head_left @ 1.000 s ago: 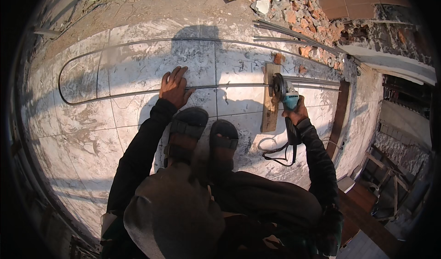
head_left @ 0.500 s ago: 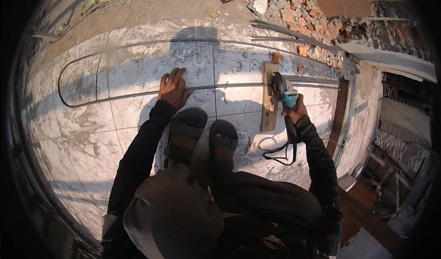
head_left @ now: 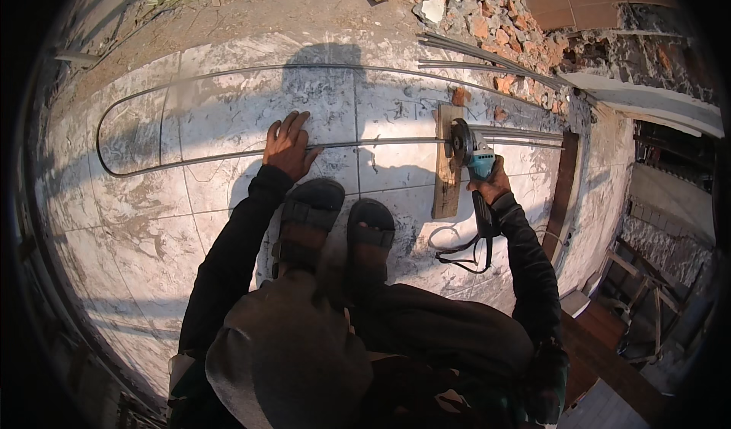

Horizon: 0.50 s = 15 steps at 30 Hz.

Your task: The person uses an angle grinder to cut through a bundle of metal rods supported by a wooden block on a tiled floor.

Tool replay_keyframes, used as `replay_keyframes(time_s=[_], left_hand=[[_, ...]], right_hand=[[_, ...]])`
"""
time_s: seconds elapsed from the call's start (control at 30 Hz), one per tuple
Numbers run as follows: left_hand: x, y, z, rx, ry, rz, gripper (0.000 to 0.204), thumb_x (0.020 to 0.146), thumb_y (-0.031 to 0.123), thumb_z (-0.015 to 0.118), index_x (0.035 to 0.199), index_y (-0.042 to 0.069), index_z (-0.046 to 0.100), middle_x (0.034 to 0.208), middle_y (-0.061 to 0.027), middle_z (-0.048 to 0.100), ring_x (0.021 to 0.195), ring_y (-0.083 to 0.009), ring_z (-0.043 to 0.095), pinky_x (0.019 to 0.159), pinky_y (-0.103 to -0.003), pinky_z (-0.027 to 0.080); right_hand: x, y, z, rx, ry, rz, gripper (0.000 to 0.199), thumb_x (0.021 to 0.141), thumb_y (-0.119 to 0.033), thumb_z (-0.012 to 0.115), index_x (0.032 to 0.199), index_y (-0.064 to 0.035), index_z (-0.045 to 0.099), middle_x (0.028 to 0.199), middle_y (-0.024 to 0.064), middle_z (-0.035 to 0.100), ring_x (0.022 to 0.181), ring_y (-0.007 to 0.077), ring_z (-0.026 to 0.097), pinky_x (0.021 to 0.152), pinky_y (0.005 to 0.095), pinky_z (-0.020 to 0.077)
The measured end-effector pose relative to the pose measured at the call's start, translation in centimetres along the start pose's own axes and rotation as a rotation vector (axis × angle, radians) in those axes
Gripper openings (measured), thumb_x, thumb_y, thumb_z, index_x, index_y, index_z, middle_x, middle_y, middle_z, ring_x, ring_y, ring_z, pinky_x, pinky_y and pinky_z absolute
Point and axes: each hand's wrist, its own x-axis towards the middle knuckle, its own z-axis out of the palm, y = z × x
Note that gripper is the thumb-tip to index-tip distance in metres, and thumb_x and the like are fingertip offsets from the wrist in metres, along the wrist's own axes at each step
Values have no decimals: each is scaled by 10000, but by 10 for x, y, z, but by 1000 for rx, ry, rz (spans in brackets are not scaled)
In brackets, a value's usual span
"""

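A long steel rod [head_left: 388, 143] lies across the tiled floor, bent back in a wide loop at the far left. My left hand [head_left: 288, 149] lies palm down over it, fingers stretched out beyond the rod and thumb alongside it. My right hand [head_left: 493, 182] is wrapped round a teal angle grinder [head_left: 481, 162]. Its dark disc [head_left: 461, 142] stands upright at the rod, above a wooden plank [head_left: 447, 182] under the rod. Whether the disc touches the rod or spins, I cannot tell.
My sandalled feet [head_left: 314, 204] stand just on my side of the rod. The grinder's black cord [head_left: 464, 262] curls on the floor at right. More rods [head_left: 487, 67] lie by a heap of broken brick [head_left: 487, 18] at the far right. A dark beam [head_left: 562, 178] borders the floor.
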Motion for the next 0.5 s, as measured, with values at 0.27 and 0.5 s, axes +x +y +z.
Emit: replay_keyframes(time_s=[0.27, 0.5], left_hand=[[-1, -1, 3, 1, 25, 15, 362, 817, 288, 727, 918, -39, 608, 1439, -155, 432, 1371, -344, 351, 1091, -517, 298], [0, 0, 1, -7, 31, 18, 362, 813, 291, 734, 911, -31, 604, 1438, -158, 433, 1371, -346, 353, 1085, -521, 302]], right_hand=[[-1, 1, 1, 5, 6, -3, 767, 585, -5, 805, 1185, -56, 329, 1010, 105, 572, 932, 233, 569, 851, 358, 493], [0, -6, -2, -77, 24, 21, 739, 587, -34, 812, 1147, -62, 330, 995, 117, 578, 912, 243, 576, 828, 366, 498]])
